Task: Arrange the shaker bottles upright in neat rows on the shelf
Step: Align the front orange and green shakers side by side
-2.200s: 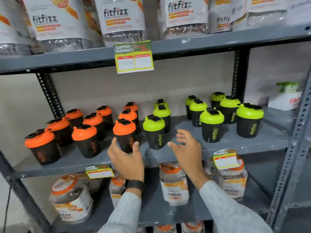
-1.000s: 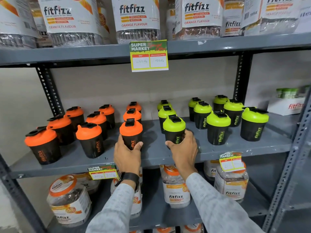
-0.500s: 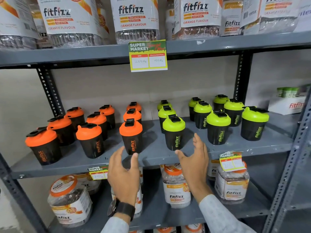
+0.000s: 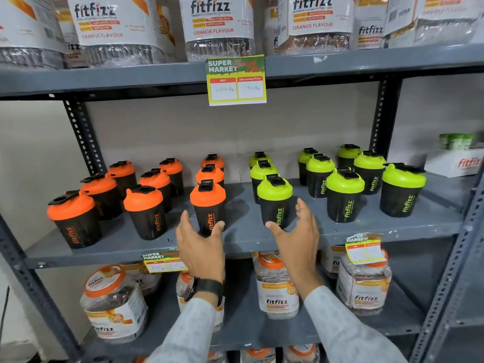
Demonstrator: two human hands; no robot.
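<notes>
Black shaker bottles stand upright on the grey middle shelf (image 4: 235,239). Several with orange lids fill the left half, several with green lids the right half, in rows running front to back. The front orange-lidded shaker (image 4: 208,205) and the front green-lidded shaker (image 4: 275,200) stand at the centre. My left hand (image 4: 200,247) is open just in front of the orange one, fingers spread, holding nothing. My right hand (image 4: 297,237) is open beside and in front of the green one, its thumb overlapping the bottle's base.
Large fitfizz jars (image 4: 214,24) line the top shelf, with a price tag (image 4: 236,79) hanging from its edge. More fitfizz jars (image 4: 277,286) sit on the lower shelf. A white fitfizz box (image 4: 455,161) stands at the far right. Grey perforated uprights (image 4: 450,273) frame the rack.
One second ago both hands gripped the two front centre shakers. They let go and drew back; now they hover open close in front of the bottles, which stay upright.
</notes>
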